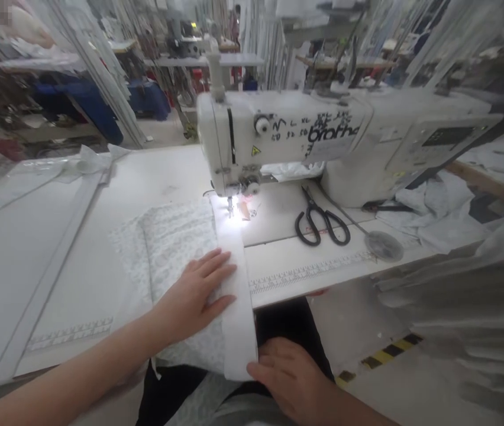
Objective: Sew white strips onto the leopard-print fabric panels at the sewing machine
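Observation:
A white fabric strip (236, 307) lies along the right edge of a pale patterned fabric piece (176, 242). The strip's far end is beneath the needle area of a white sewing machine (287, 127), where a lamp glows. My left hand (196, 290) rests flat on the cloth, fingertips on the strip and fingers stretched out. At the table's front edge, my right hand (290, 376) pinches the strip's near right corner, with some of its fingers hidden behind it. Black-handled thread scissors (318, 222) lie on the table to the right of the needle.
Printed measuring scales (309, 272) run along the table's front edge. A round grey disc (384, 245) and crumpled white cloth (438, 210) are at the right. White strips (57, 266) lie across the left side. More cloth (478, 313) hangs at the right. Other workstations stand behind.

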`<state>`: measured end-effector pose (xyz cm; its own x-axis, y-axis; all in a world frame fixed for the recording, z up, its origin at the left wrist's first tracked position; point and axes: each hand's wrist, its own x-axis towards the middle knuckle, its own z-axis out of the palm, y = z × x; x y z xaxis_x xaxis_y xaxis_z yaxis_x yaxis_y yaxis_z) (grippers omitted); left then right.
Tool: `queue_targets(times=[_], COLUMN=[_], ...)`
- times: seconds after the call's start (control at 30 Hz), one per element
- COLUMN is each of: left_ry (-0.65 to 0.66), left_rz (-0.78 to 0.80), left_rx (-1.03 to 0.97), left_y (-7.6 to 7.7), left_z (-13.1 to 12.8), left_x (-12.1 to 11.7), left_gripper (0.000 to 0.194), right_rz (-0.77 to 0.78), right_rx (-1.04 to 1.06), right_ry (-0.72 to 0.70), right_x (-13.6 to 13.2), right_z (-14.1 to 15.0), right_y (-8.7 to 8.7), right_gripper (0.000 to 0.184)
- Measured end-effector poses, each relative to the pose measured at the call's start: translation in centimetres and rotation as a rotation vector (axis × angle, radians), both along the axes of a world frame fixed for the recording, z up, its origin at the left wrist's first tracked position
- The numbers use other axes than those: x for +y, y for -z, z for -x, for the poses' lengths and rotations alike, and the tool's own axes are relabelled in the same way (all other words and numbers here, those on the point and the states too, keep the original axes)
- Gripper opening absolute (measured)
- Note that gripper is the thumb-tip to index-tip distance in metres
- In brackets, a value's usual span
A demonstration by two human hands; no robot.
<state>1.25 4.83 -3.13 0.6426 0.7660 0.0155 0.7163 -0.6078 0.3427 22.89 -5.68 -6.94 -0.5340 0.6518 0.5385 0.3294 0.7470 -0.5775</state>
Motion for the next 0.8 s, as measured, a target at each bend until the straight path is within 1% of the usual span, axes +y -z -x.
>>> queue_targets(times=[0.1,0.17,0.27,0.37,0.43,0.67,0.8], left_ry=[0.001,0.003,0.008,-0.005,-0.014,-0.001,-0.012], left_rz=[-0.003,0.002,0.027,0.034,0.029,0.001,-0.015], left_rx=[0.004,0.003,0.016,0.013,0.004,-0.002,0.023], left_y=[-0.3,-0.5,-0.7,-0.8,-0.8,-0.6,-0.5], left_z=[0.0,0.1,0.2,0.3,0.4,0.6,0.8], left_x=[-0.3,-0.5,-0.6,0.0,0.9,5.2,7.5], left_gripper=[0.047,0.048,0.049,0.049,0.049,0.048,0.048], right_rz=[-0.088,-0.142,-0.123,-0.091,-0.074,0.088,0.133], right_rx=[-0.052,-0.049,0.016,0.029,0.039,-0.015,-0.038], right_ry=[-0.052,-0.014,0.049,0.022,0.032,0.024,0.045], right_x=[0.7,0.9,1.2,2.0,2.9,6.7,8.8], right_z=[0.3,0.6,0.9,1.1,1.2,1.1,1.4], right_y=[-0.8,-0.8,-0.5,-0.3,-0.6,-2.5,-3.0], right_gripper=[0.020,0.019,0.022,0.015,0.015,0.019,0.020])
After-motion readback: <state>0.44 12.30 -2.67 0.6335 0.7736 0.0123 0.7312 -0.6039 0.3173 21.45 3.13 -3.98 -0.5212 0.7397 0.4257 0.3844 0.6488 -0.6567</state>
